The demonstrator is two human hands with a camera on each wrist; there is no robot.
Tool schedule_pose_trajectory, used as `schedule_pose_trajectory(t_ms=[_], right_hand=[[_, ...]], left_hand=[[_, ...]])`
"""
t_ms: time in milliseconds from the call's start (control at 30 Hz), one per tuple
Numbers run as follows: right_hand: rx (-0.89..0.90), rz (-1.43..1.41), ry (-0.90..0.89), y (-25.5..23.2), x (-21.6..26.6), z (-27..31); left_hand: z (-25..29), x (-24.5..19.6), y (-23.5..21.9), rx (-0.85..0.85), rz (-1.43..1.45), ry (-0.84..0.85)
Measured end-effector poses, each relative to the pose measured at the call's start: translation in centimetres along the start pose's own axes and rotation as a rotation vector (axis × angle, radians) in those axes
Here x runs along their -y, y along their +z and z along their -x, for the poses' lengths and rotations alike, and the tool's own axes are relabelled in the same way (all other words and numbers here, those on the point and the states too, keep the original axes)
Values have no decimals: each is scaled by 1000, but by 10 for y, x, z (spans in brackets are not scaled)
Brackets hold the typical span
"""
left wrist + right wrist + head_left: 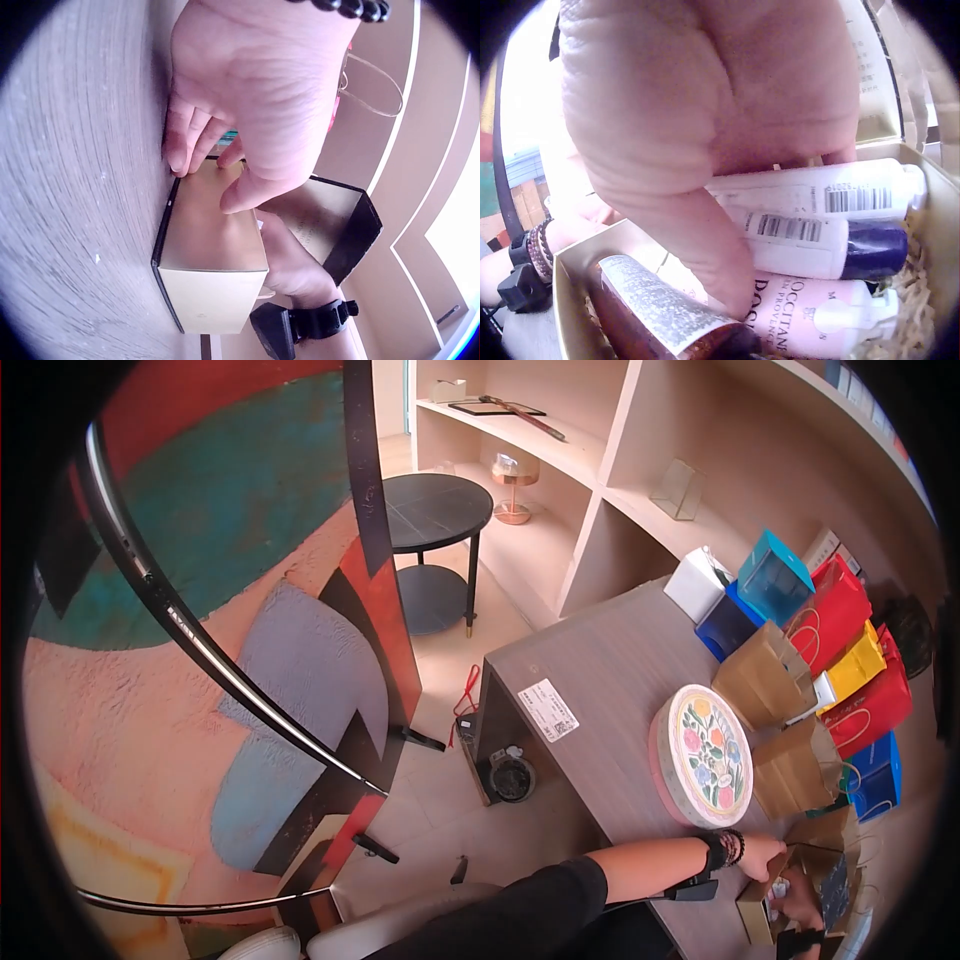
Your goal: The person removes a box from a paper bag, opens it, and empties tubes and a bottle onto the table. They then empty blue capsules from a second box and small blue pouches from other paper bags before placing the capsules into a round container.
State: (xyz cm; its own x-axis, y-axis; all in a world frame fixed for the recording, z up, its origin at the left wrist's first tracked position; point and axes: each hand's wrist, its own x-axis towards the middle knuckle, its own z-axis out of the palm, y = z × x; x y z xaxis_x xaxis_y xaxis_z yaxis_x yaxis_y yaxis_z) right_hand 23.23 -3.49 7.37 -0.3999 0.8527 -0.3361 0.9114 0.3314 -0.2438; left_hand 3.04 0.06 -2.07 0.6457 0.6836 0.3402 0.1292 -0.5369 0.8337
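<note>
A gold-lined gift box (210, 232) lies on the table with its lid (315, 217) raised. My left hand (255, 97) holds its corner, thumb on the gold wall and other fingers round the end. My right hand (705, 112) reaches inside, its thumb coming down between the tubes and a brown bottle (660, 307) with a pale label. White tubes (817, 191), one with a dark blue cap (877, 249), lie side by side on shredded paper filler (922, 300). Beside the thumb is a pink L'Occitane hand-cream tube (810, 315). The right fingers are mostly hidden; I cannot tell whether they grip a tube.
A round floral tin (702, 755) stands on the table left of the box. Brown paper bags (765, 675), red bags (838, 610) and blue boxes (775, 575) crowd the table's back. A painted panel (200, 610) rises at left, with a black round side table (437, 510) beyond.
</note>
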Motion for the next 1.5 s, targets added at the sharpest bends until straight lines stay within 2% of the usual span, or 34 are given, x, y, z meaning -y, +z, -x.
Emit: schedule_pose_trajectory(t_ms=[67, 133, 167, 233, 267, 333, 367, 433, 467, 533, 667, 733, 767, 967, 1033, 1067, 1133, 1167, 1233, 1267, 1367, 1400, 1433, 1467, 1500], right_hand=[[-52, 12, -34, 3, -4, 1], [-57, -184, 28, 4, -3, 3], [-66, -189, 25, 2, -1, 4], [-34, 2, 70, -2, 5, 4], [-42, -4, 65, -1, 5, 4], [3, -139, 160, -1, 4, 2], [-5, -142, 154, -3, 4, 1], [124, -195, 194, -7, 3, -2], [120, -198, 188, -6, -3, -3], [103, -327, 193, -2, -13, -3], [18, -236, 69, -1, -7, 5], [5, -206, 206, -4, 3, 8], [3, -210, 206, -3, 2, 10], [-104, -250, 41, 14, -37, 14], [-150, -245, 175, 15, -35, 20], [-152, -247, 174, 19, -36, 21], [-238, -56, 321, 25, -42, 21], [-240, -54, 315, 24, -44, 20], [-91, -141, 231, 20, -49, 18], [-91, -141, 230, 23, -56, 17], [-234, -208, 221, 38, -83, 15], [-235, -207, 227, 29, -66, 15], [-85, -386, 352, -9, 20, 3], [66, -565, 476, -39, 100, 27], [64, -567, 487, -16, -13, 22]], left_hand=[[0, 2, 2, -19, 2, 2], [0, 2, 3, -31, 4, 21], [0, 2, 2, -26, -5, 22], [2, 0, 0, -12, 2, 11], [2, 2, 0, -9, -9, 11], [2, 3, 3, -42, 8, 17], [1, 4, 3, -40, -3, 19], [1, 5, 4, -32, 28, 3], [1, 5, 4, -35, 28, 14], [3, 1, 0, -26, 26, 6], [2, 6, 4, -48, 27, 15], [2, 6, 4, -37, 33, 7], [3, 6, 4, -36, 44, 5], [5, 5, 2, -6, 108, -23], [5, 6, 3, 2, 128, -32], [5, 7, 2, -3, 109, -23], [4, 6, 2, -14, 90, -13], [4, 6, 1, -5, 78, -17], [5, 7, 0, 0, 61, -24], [5, 8, 1, -3, 61, -20], [6, 6, 2, 3, 95, -27], [7, 4, 0, 7, 124, -41], [7, 2, 0, 12, 130, -37], [8, 1, -1, 13, 119, -46], [7, 3, 0, 16, 108, -55]])
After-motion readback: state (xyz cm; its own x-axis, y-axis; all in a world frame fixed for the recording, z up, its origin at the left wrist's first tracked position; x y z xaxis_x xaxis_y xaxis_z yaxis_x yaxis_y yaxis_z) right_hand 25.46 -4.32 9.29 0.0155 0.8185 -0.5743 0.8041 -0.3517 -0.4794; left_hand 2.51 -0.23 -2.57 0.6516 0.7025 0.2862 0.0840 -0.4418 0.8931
